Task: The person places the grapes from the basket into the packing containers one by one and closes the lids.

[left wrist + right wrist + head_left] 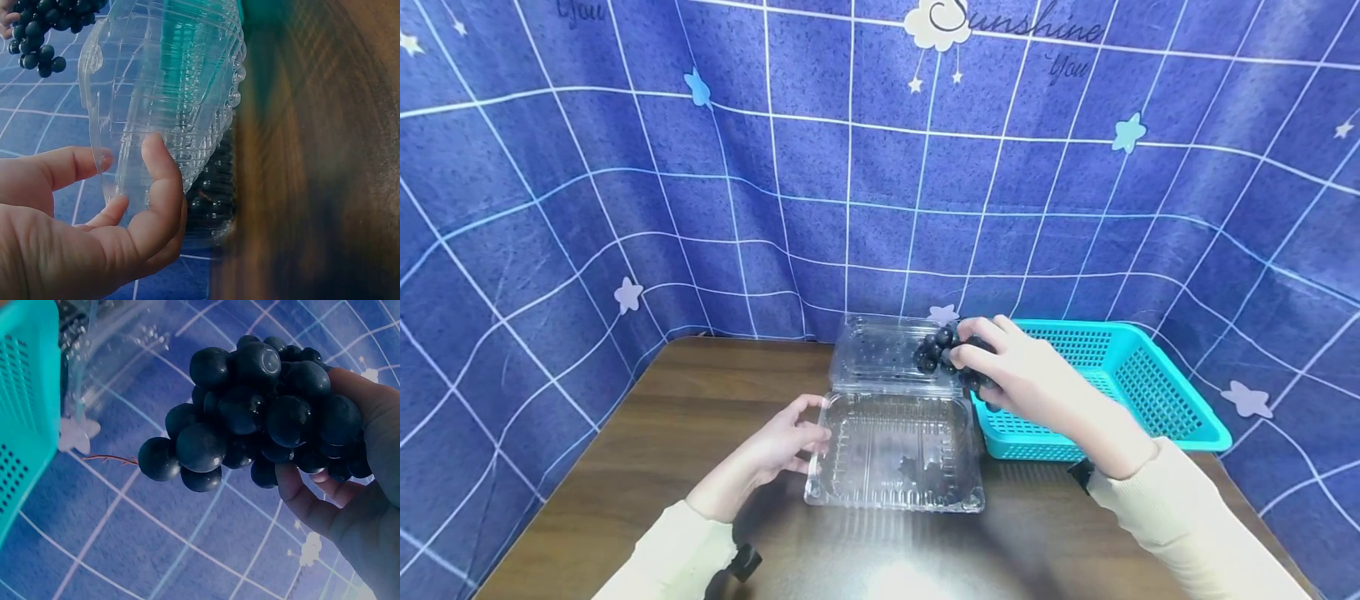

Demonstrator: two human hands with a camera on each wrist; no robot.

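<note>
A bunch of dark grapes [936,348] is held up in my right hand [1026,371], over the right side of the hinged lid. The right wrist view shows my fingers and thumb gripping the bunch [240,415], a thin reddish stem sticking out at its far end. Below and to the left, a clear plastic clamshell box [887,450] lies on the table with its lid [880,354] folded back. My left hand [786,442] holds the box's left edge, its rim [94,119] between thumb and fingers in the left wrist view.
A turquoise perforated basket [1176,400] stands right of the box, partly under my right forearm. The brown wooden table [715,400] reaches back to a blue gridded curtain [805,208], which also closes in both sides.
</note>
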